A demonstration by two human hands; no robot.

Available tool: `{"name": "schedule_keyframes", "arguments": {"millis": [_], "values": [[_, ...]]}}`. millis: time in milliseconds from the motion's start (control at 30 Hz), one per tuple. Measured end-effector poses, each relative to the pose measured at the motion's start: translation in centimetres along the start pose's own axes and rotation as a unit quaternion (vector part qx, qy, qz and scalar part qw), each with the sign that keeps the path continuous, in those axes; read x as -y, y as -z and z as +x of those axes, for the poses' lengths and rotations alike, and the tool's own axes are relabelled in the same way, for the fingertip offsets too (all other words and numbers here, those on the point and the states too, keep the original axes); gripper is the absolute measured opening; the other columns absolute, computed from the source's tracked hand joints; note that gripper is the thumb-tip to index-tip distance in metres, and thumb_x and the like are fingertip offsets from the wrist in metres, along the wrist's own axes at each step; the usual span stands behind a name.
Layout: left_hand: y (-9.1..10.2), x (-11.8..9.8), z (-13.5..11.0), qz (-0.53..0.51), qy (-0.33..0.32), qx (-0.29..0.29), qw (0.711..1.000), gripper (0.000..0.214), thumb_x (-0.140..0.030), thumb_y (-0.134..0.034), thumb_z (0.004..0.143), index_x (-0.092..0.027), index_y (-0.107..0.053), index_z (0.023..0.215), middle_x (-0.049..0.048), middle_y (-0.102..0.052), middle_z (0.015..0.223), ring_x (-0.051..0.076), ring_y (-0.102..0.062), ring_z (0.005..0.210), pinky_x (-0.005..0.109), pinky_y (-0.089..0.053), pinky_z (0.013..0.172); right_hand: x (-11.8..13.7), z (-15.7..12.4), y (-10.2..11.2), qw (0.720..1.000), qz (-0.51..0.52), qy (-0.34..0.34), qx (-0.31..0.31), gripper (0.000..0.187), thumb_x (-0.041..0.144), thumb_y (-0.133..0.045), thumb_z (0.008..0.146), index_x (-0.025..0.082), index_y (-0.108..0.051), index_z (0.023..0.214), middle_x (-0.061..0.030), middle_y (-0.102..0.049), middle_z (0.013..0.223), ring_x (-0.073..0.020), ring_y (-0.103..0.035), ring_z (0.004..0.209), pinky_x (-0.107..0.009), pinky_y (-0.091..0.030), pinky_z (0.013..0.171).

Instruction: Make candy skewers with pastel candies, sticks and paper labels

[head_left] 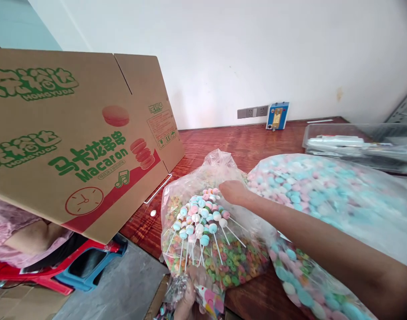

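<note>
A bunch of candy pops (198,215), pastel balls threaded on white sticks, lies fanned out over a large clear bag (219,162) of coloured ring-shaped pieces. At the bottom, my left hand (186,300) is closed around crinkled clear plastic packaging (176,286). A pink and yellow printed piece (210,302) shows beside its fingers. My right hand (235,192) reaches in from the right, bent down at the upper edge of the pops, over the bag. Its fingers are hidden, so whether it grips anything does not show.
A big cardboard box (90,146) stands tilted at left, with a person's arm (33,238) and red and blue stools (83,266) below. Bags of pink and blue candy (303,182) fill the right. Behind are a plastic bin (356,151) and a blue device (277,116).
</note>
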State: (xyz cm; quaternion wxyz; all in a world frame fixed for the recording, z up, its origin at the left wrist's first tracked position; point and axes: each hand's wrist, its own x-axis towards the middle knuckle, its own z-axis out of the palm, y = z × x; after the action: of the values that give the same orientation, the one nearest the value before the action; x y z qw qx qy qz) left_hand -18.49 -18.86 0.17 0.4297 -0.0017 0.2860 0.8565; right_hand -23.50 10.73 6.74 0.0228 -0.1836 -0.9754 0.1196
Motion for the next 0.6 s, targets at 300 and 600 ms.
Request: {"name": "schedule_keyframes", "arguments": {"millis": [300,600], "values": [[-5.6,1.6,2.6,-0.095,-0.06,-0.034,0.993,0.021,-0.023,-0.08,0.071,-0.016,-0.061,0.077,-0.0062,-0.049,0.062,0.002,-0.036,0.045,0.019,-0.041,0.051,-2.4,-12.1,5.2,0.993,0.029,-0.028,-0.108,0.026,0.023,-0.031,0.101,0.021,-0.053,0.088,-0.002,-0.065,0.079,-0.0161,-0.062,0.074,-0.026,-0.042,0.064],[-9.6,5.8,4.5,-0.135,-0.031,-0.042,0.989,0.021,-0.013,-0.08,0.068,-0.016,-0.06,0.071,-0.0072,-0.046,0.051,0.004,-0.04,0.044,0.019,-0.038,0.049,-5.0,-30.4,3.3,0.92,0.353,-0.055,-0.165,0.03,0.046,-0.048,0.092,0.024,-0.061,0.076,0.0013,-0.053,0.057,-0.0146,-0.051,0.05,-0.023,-0.044,0.045]]}}
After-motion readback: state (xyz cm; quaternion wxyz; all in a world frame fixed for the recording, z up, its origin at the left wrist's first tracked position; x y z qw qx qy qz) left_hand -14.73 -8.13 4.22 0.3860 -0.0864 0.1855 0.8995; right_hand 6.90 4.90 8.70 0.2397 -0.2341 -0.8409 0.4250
